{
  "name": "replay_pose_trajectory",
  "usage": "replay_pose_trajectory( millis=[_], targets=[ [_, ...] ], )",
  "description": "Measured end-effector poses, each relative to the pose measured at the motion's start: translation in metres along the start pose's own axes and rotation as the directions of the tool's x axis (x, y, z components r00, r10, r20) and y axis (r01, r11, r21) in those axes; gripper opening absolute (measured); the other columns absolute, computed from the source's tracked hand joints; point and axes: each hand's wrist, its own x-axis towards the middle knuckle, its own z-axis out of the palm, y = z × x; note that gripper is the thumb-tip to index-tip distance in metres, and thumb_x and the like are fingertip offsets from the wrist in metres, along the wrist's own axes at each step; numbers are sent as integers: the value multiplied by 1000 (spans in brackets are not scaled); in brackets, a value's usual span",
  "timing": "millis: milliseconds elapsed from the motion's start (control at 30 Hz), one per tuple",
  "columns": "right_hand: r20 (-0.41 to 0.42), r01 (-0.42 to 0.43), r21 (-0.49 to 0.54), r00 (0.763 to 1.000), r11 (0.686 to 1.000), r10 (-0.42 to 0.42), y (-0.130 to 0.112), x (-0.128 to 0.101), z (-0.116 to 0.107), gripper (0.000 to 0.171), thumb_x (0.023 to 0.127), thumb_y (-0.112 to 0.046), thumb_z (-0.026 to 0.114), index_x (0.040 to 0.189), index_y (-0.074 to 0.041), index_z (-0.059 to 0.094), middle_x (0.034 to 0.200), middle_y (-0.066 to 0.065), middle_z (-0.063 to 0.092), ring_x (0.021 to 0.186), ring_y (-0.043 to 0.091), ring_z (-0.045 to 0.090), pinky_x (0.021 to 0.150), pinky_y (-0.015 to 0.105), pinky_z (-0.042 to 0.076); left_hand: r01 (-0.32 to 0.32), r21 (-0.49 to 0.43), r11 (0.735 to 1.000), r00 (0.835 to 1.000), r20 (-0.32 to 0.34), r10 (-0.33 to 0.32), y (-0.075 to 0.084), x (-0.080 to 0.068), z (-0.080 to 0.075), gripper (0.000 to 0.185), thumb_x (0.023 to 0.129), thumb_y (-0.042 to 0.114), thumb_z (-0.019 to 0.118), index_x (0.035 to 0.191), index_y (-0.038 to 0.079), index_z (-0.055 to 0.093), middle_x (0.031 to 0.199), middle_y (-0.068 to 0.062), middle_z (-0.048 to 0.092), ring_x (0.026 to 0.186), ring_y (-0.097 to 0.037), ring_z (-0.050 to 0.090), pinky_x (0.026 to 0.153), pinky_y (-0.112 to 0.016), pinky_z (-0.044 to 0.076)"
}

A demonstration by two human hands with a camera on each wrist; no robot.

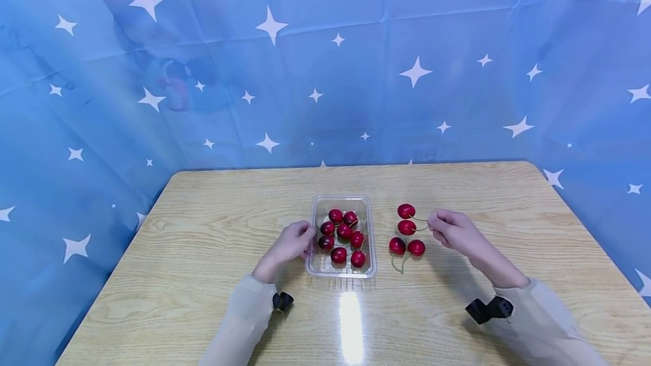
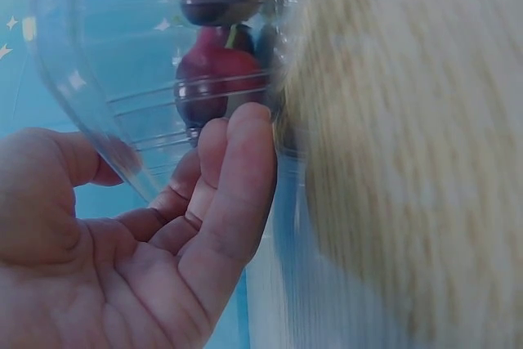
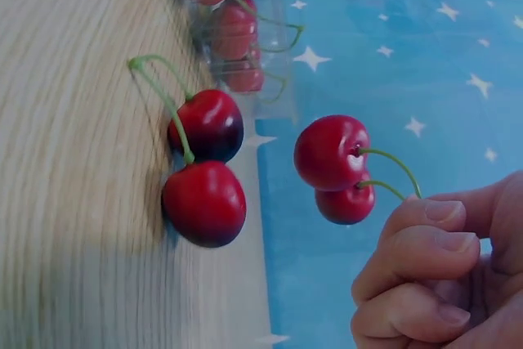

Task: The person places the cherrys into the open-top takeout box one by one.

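A clear plastic tray [image 1: 341, 199] [image 2: 82, 79] sits mid-table with several red cherries [image 1: 344, 231] [image 2: 221, 79] in it. My left hand [image 1: 300, 239] [image 2: 172, 161] holds its left wall, fingertips [image 2: 245, 132] against the outside and thumb at the rim. Right of the tray, my right hand [image 1: 434, 222] [image 3: 425, 210] pinches the green stems of a cherry pair [image 1: 406, 211] [image 3: 331, 153], which looks raised a little off the wood. A second stemmed pair [image 1: 397, 245] [image 3: 204, 202] lies on the table just in front of it.
The light wooden table [image 1: 203, 242] is bare on both sides of the tray. A blue star-printed cloth [image 1: 325, 72] hangs behind and around it. Small black cameras [image 1: 282, 301] are strapped to both wrists.
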Motion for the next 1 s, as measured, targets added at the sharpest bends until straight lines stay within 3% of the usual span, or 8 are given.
replay_pose_trajectory(
  millis=[267, 567, 733, 1000],
  targets=[
    [24, 25, 22, 999, 999, -25, -7, 4, 6, 29, 101, -19, 41, 78, -1, 45, 55, -1, 35, 46, 11, 30, 45, 26, 30, -14, 7, 1000, 1000, 24, 14, 30, -15, -5, 25, 96, 4, 40, 81, -11, 52, 65, -10, 53, 53, -11, 52, 60, -47, 55],
    [69, 41, 80, 997, 996, -47, -20, 7, 19, 26, 100, -13, 40, 78, -2, 45, 54, 1, 33, 45, 11, 27, 43, 24, 26, -4, 9, 1000, 1000, 1, 4, -3, 3, 0, 25, 96, 11, 42, 79, -3, 54, 64, -5, 52, 51, -12, 53, 52, -35, 54],
    [93, 62, 101, 993, 993, -72, -25, 11, 29, 25, 100, -11, 41, 78, 0, 45, 55, 0, 33, 46, 10, 28, 43, 22, 23, 3, -6, 1000, 1000, 19, -3, -5, 6, 0, 26, 96, 11, 41, 76, -1, 53, 62, -4, 52, 51, -12, 54, 50, -29, 54],
    [141, 72, 128, 986, 989, -90, -33, 15, 43, 27, 100, -12, 39, 78, 2, 43, 55, 0, 34, 44, 8, 26, 41, 19, 20, 0, -4, 1000, 1000, 21, 0, -4, 4, -1, 26, 96, 11, 41, 75, 0, 52, 61, -3, 51, 51, -12, 55, 50, -29, 54]
  ],
)
